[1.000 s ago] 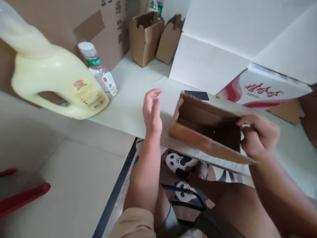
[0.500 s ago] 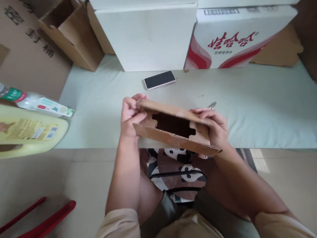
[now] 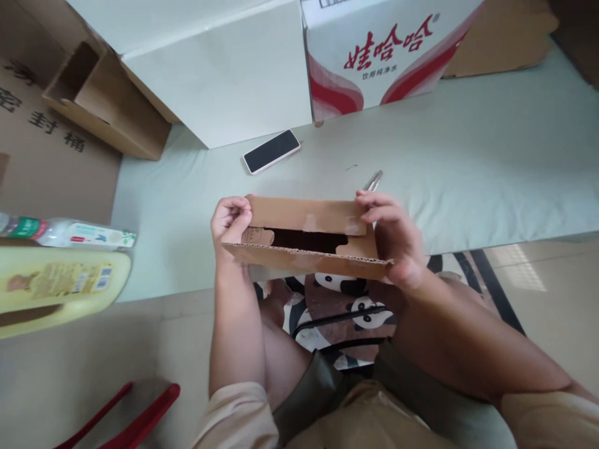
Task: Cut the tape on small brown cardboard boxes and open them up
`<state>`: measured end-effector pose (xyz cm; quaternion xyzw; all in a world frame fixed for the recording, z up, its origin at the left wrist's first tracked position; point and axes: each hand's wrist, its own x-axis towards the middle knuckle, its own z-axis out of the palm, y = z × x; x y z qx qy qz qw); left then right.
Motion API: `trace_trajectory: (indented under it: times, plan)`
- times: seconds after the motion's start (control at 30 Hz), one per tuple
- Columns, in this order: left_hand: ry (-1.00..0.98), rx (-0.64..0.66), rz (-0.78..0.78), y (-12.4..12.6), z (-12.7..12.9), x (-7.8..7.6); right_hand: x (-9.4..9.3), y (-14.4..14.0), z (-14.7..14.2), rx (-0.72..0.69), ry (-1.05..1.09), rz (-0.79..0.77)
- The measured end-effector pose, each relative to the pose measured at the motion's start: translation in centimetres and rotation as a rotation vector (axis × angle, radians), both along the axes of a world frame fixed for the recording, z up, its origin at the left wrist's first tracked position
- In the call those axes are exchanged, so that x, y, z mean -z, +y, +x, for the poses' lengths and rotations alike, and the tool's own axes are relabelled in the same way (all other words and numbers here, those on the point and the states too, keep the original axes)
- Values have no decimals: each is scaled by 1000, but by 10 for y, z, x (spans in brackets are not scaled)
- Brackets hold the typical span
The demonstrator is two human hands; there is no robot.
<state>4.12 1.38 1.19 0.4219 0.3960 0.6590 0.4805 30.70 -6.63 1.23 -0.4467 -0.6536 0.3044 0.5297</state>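
Observation:
Both hands hold a small brown cardboard box over the near edge of a pale green table. My left hand grips its left end, fingers curled over the top flap. At the right end, my right hand presses a flap with fingers on top. The flaps are partly folded in, leaving a dark gap in the box's open face.
A phone lies screen up beyond the box, and a small metal object lies near my right fingers. White carton, red-and-white carton and open brown boxes stand behind. A yellow jug and plastic bottle lie left.
My left hand came from open air onto the box's left end. Both hands have folded the flaps inward, narrowing the opening. The view swung from the left to face the table.

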Motion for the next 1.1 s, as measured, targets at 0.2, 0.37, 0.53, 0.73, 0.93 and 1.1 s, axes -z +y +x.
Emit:
trace_trajectory:
  times: [0.2, 0.37, 0.53, 0.73, 0.93, 1.1]
  plan:
    - [40, 176, 89, 1, -14, 11, -7, -8, 3, -84, -4, -25]
    - [242, 261, 143, 0, -26, 16, -9, 2, 3, -115, -17, -59]
    - [408, 221, 201, 3, -33, 20, -7, 5, 5, -109, 5, -103]
    - [306, 176, 205, 2, -42, 26, 10, 7, 6, -125, 99, -135]
    - [16, -115, 42, 0, -59, 28, 29, 18, 3, 15, 153, -299]
    - [-38, -169, -37, 1, -54, 24, 40, 21, -14, -330, 176, -370]
